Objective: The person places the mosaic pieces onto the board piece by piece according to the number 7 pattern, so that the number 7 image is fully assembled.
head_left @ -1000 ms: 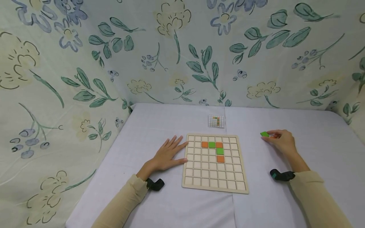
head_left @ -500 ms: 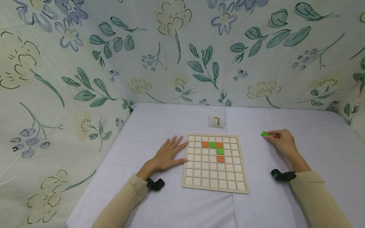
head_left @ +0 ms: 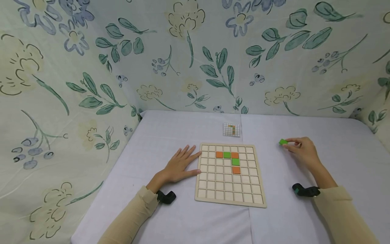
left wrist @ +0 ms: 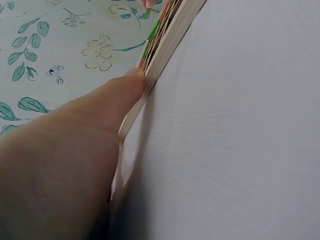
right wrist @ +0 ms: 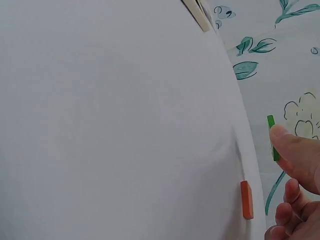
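Note:
My right hand (head_left: pixel 305 150) pinches a small green square tile (head_left: pixel 283 142) between thumb and fingers, off to the right of the board. In the right wrist view the green tile (right wrist: pixel 273 139) stands out past the thumb, and an orange tile (right wrist: pixel 247 200) lies on the cloth below the fingers. That orange tile is hidden by the hand in the head view. My left hand (head_left: pixel 178 166) lies with fingers spread, thumb and index finger touching the left edge of the wooden grid board (head_left: pixel 199 193). Orange tiles (head_left: pixel 236 170) and green tiles (head_left: pixel 226 155) fill several cells, forming a bent line.
Behind the board lies a small card (head_left: pixel 231 129) printed with a grid and a coloured pattern. White cloth (head_left: pixel 170 128) covers the table, and a floral curtain (head_left: pixel 182 74) hangs along its back and left side.
The right hand has lifted slightly with the green tile, and its wrist has shifted a little to the right. Orange seen under its fingers earlier is now out of sight. The left hand stays put.

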The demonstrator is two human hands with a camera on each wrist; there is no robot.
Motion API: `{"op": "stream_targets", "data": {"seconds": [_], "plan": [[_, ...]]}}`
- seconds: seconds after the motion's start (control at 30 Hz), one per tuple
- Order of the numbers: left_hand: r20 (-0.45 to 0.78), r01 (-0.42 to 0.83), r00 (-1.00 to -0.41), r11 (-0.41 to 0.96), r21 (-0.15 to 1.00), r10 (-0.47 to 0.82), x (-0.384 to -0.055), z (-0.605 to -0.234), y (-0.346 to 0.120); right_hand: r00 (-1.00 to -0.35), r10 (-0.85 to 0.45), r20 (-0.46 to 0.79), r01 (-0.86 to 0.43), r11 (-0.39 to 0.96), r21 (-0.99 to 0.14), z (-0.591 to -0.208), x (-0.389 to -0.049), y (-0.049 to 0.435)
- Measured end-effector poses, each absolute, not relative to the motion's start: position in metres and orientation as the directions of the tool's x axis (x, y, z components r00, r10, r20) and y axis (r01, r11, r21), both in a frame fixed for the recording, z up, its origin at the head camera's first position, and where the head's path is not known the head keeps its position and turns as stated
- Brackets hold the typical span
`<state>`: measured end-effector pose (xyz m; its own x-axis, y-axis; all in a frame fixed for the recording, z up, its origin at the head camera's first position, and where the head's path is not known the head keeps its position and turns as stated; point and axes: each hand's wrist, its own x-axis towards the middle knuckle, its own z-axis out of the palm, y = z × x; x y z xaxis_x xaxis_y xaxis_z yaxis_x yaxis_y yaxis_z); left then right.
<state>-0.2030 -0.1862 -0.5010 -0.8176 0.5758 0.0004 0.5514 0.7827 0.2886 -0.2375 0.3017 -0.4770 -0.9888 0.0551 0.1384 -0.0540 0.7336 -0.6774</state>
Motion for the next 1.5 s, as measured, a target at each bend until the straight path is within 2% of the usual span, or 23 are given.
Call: {"op": "stream_targets", "data": {"seconds": [0.37, 0.77, 1.5], "plan": [[0.009, 0.557, -0.814, 0.777, 0.294, 0.58, -0.204, -0.502, -0.187, -0.973, -0.028, 0.228, -0.178, 0.715, -0.676, -0.458, -0.214, 0.275], [0.021, 0.557, -0.815, 0.774, 0.302, 0.579, -0.205, -0.505, -0.187, -0.942, -0.158, 0.297, -0.324, 0.67, -0.668, -0.458, -0.19, 0.241], [0.02, 0.552, -0.818, 0.775, 0.308, 0.575, -0.205, -0.5, -0.183, -0.896, -0.378, 0.23, -0.394, 0.444, -0.805, -0.472, -0.164, 0.185]]}}
